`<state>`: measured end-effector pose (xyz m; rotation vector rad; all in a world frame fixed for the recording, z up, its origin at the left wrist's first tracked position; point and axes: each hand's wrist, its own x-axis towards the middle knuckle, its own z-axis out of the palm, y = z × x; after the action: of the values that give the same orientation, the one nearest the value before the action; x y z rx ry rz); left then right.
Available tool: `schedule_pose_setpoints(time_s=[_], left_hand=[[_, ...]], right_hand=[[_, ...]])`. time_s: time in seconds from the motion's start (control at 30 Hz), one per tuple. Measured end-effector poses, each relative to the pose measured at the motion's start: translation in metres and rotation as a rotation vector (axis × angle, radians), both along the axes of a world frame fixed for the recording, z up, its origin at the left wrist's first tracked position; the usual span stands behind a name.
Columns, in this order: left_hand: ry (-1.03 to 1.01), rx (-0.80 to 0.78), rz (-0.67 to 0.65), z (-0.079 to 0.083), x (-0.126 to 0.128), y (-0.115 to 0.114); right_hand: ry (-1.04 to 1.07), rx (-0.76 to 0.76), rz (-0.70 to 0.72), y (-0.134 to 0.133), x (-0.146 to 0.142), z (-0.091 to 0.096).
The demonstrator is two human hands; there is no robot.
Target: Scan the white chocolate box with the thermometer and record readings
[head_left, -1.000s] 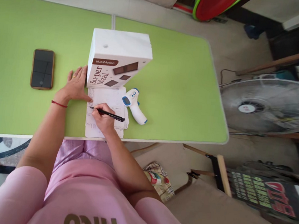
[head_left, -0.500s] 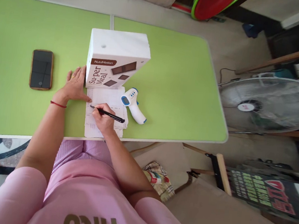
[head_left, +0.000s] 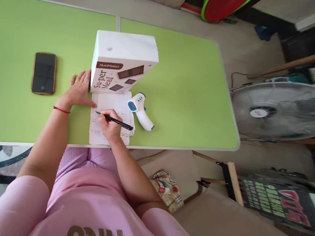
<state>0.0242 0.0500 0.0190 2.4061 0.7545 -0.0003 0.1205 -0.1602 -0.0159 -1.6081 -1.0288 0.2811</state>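
My right hand [head_left: 110, 125] is closed around a black pen [head_left: 119, 122], its tip at the left part of a sheet of paper [head_left: 110, 103] with printed lines and handwriting. Spread out flat, my left hand [head_left: 78, 91] has its fingertips against the lower left side of a white box [head_left: 127, 46] and its thumb on the paper's left edge. The box stands upright at the top of the paper and reads "NutriMotion Su-per Meal". Just right of the paper lies a white and blue infrared thermometer [head_left: 141, 111], overlapping the sheet's edge.
A phone in a brown case [head_left: 44, 73] lies on the green table [head_left: 188, 95], left of my left hand. Beyond the table's right end stands a large fan [head_left: 260, 111]. A chair with a checked cloth [head_left: 169, 199] is below the right edge.
My right hand and the pen have shifted very slightly to the right along the paper. The left hand, box, thermometer and phone stay where they were.
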Motion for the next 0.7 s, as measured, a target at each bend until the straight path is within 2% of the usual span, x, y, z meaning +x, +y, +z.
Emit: schedule_pose_setpoints(time_s=[0.13,0.23,0.53,0.7], left_hand=[[0.049,0.007,0.012,0.0062,0.0008,-0.0032],[0.065,0.011,0.011,0.0087,0.0012,-0.0046],[-0.034,-0.033,0.017,-0.0004,0.0002,0.0012],[-0.016,-0.022,0.018,0.001,0.0008,0.0006]], right_hand=[[-0.025,-0.088,-0.075,-0.0002,-0.0006,-0.0021],[-0.017,-0.119,-0.082,0.0005,-0.0007,-0.0023],[0.022,-0.106,-0.067,0.0003,0.0002,0.0008],[0.032,-0.092,-0.039,0.0001,0.0007,0.0012]])
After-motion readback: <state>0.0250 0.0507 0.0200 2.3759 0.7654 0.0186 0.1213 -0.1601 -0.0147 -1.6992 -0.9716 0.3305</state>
